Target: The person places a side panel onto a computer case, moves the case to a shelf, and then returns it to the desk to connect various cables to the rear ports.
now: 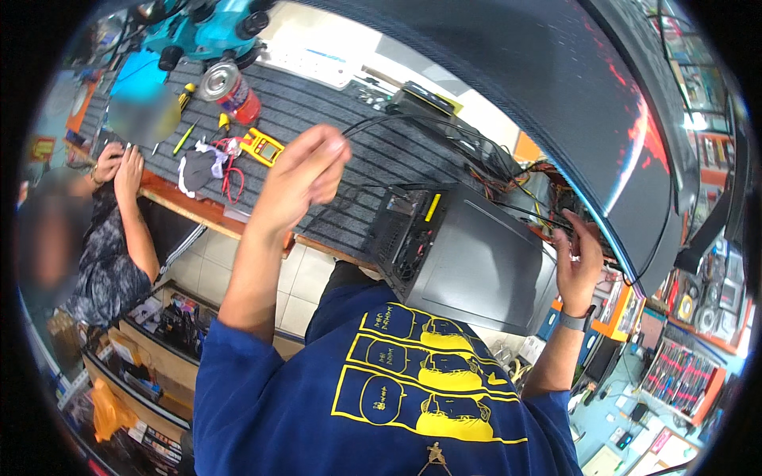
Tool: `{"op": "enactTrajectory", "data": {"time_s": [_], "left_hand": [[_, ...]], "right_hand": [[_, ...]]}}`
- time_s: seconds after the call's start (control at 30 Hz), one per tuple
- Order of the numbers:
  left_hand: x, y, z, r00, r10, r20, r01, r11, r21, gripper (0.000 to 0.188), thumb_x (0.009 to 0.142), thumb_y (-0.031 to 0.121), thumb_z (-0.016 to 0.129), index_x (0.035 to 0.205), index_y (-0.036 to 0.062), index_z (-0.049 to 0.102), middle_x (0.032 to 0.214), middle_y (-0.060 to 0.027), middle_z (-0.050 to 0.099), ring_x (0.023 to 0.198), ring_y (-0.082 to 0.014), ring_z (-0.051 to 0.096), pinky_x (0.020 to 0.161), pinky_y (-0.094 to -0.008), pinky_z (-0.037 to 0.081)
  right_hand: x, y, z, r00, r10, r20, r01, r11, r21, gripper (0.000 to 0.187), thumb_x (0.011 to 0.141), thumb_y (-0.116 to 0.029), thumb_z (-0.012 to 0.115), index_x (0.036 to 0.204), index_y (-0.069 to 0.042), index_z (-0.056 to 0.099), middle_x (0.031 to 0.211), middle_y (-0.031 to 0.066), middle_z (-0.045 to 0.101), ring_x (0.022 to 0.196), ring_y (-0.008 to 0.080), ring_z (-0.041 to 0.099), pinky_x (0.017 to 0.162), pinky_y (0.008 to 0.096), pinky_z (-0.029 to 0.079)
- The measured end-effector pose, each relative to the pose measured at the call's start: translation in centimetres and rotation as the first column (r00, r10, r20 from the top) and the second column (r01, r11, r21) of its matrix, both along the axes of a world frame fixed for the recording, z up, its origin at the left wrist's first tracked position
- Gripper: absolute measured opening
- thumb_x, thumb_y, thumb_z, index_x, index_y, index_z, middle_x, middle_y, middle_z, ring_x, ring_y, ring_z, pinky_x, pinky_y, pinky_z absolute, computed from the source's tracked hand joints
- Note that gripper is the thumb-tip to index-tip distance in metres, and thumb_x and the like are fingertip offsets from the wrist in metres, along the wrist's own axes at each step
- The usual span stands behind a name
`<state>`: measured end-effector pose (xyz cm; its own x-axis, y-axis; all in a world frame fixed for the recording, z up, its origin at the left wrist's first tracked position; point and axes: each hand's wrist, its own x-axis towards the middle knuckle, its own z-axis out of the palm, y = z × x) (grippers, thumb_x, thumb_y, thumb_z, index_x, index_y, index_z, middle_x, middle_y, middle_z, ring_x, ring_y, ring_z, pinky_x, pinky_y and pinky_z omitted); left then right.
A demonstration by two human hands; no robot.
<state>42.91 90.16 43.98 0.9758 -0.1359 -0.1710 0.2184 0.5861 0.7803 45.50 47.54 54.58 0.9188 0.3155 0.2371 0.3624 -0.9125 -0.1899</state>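
My left hand (305, 176) is raised over the bench, thumb and fingers pinched on a thin black cable (397, 117). The cable arches to the right over the bench, toward a bundle of loose wires (508, 176). A black desktop computer case (484, 262) lies at the bench edge in front of me, its slotted, ported end turned left. At its far right corner is my right hand (581, 266), thumb and fingers apart beside dark cables. Whether its fingertips touch a cable is unclear.
A large dark panel (556, 95) with a red pattern looms at the upper right. On the ribbed mat are a yellow clamp meter (260, 147), a red can (234, 95) and a teal microscope-like device (206, 32). Another person's hands (119, 170) rest at the left bench edge.
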Motion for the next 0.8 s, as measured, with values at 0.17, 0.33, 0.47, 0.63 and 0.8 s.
{"op": "enactTrajectory", "data": {"time_s": [0.17, 0.33, 0.47, 0.63, 0.8], "left_hand": [[-4.6, 1.3, 6.3, 0.698, -0.387, 0.602, 0.345, 0.919, 0.189, 0.026, 0.098, 0.022, 0.069, 0.089, -0.0010, 0.066, 0.078, -0.0095, 0.067, 0.061, -0.0210, 0.064, 0.049, -0.0321, 0.045], [-5.6, -1.4, 8.5, 0.316, -0.634, 0.706, 0.669, 0.676, 0.308, 0.021, 0.095, 0.014, 0.073, 0.087, -0.0039, 0.068, 0.084, -0.0133, 0.072, 0.065, -0.0232, 0.069, 0.055, -0.0324, 0.052], [-6.9, -3.7, 7.9, 0.972, 0.063, 0.227, -0.053, 0.997, -0.051, 0.023, 0.106, 0.022, 0.056, 0.094, 0.0019, 0.058, 0.064, 0.0047, 0.047, 0.048, -0.0045, 0.039, 0.043, -0.0215, 0.029], [-1.6, -6.4, 5.6, 0.991, 0.126, -0.047, -0.115, 0.977, 0.179, 0.021, 0.108, 0.025, 0.050, 0.102, 0.0060, 0.057, 0.061, 0.0077, 0.031, 0.048, -0.0025, 0.026, 0.043, -0.0221, 0.020], [-4.8, -6.8, 5.3, 0.997, 0.061, 0.046, -0.071, 0.959, 0.273, 0.023, 0.109, 0.024, 0.047, 0.091, 0.0094, 0.046, 0.063, 0.0047, 0.034, 0.049, -0.0043, 0.028, 0.044, -0.0232, 0.022]], "right_hand": [[-3.1, -3.4, 0.1, 0.996, 0.024, 0.087, -0.027, 0.999, 0.035, 0.009, 0.092, -0.010, 0.069, 0.097, -0.004, 0.071, 0.088, 0.0102, 0.070, 0.082, 0.0313, 0.065, 0.078, 0.0398, 0.050], [-7.0, -6.1, 1.2, 0.995, -0.076, 0.068, 0.067, 0.990, 0.126, 0.014, 0.096, -0.015, 0.063, 0.092, -0.004, 0.071, 0.080, 0.0104, 0.066, 0.073, 0.0294, 0.060, 0.070, 0.0390, 0.047], [-9.0, -6.3, 1.9, 0.981, -0.104, -0.163, 0.135, 0.971, 0.195, 0.029, 0.087, -0.010, 0.074, 0.115, -0.005, 0.070, 0.080, 0.0089, 0.060, 0.069, 0.0271, 0.055, 0.065, 0.0352, 0.045], [-7.8, -4.8, 1.8, 0.983, 0.157, -0.097, -0.140, 0.977, 0.160, 0.045, 0.080, -0.006, 0.078, 0.124, -0.009, 0.070, 0.088, 0.0087, 0.060, 0.079, 0.0261, 0.057, 0.070, 0.0378, 0.046], [-10.0, -6.7, -0.3, 0.896, -0.018, 0.443, -0.050, 0.989, 0.142, 0.017, 0.088, -0.012, 0.068, 0.101, -0.003, 0.071, 0.104, 0.0158, 0.062, 0.094, 0.0323, 0.058, 0.082, 0.0408, 0.048]]}}
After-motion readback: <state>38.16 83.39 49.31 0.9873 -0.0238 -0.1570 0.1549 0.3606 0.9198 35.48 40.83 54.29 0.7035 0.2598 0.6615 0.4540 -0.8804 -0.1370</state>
